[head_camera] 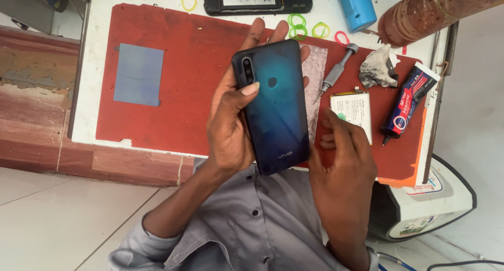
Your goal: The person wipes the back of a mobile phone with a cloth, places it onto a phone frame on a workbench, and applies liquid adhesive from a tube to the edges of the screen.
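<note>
My left hand (228, 129) grips a dark blue smartphone (275, 108) with its back cover facing me, camera strip at the top left. The thumb rests on the phone's left edge and the fingers wrap behind it, their tips showing above the top edge. My right hand (344, 166) hovers beside the phone's lower right edge with fingers loosely spread and nothing in it; I cannot tell if it touches the phone. Both hands are above the near edge of a red work mat (184, 82).
On the mat lie a blue-grey sheet (138, 74), a small screwdriver (336, 71), a white flat battery (353, 112), a crumpled tissue (378, 69) and a glue tube (409, 100). Behind it are an opened phone (257, 0), coloured rubber bands (302, 28) and a blue cylinder (356, 7).
</note>
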